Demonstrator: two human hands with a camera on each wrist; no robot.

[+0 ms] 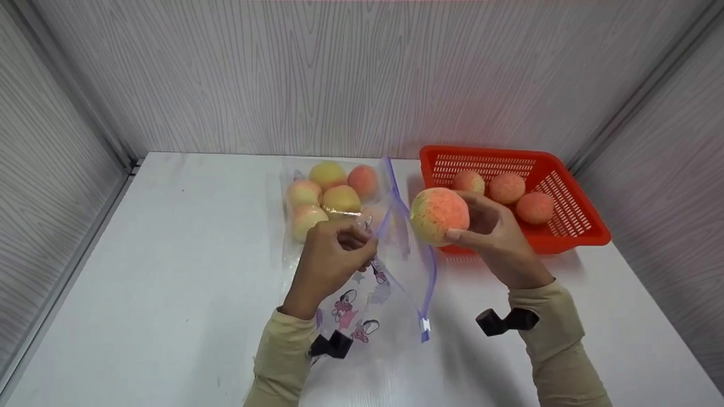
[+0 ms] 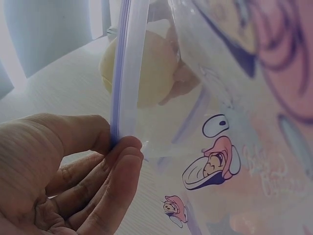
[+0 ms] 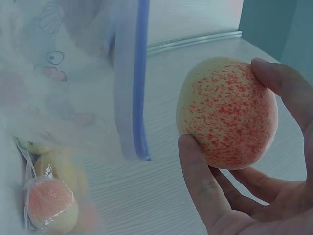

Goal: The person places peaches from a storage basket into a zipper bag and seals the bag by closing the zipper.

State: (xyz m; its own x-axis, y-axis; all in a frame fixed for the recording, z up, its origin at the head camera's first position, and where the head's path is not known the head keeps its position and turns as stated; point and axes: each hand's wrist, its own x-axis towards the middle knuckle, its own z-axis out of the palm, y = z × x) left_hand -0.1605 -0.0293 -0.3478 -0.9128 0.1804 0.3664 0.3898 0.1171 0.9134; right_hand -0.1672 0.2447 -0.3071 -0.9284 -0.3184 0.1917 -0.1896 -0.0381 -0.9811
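My left hand (image 1: 334, 257) pinches the purple zip edge of a clear zip bag (image 1: 362, 299) printed with cartoon figures, holding its mouth apart. Several peaches (image 1: 341, 201) in yellow and pink lie inside the far part of the bag. To the right of the opening, my right hand (image 1: 498, 237) grips a pink and yellow peach (image 1: 440, 216) between thumb and fingers. In the right wrist view that peach (image 3: 227, 112) is apart from the bag's purple edge (image 3: 140, 98). The left wrist view shows the pinched zip strip (image 2: 126, 73) close up.
A red plastic basket (image 1: 588, 226) with slotted walls stands at the back right, holding several more peaches (image 1: 535, 207). A white slider (image 1: 425, 325) sits at the near end of the zip. Grey wood-grain panels (image 1: 271, 79) border the white table (image 1: 141, 271).
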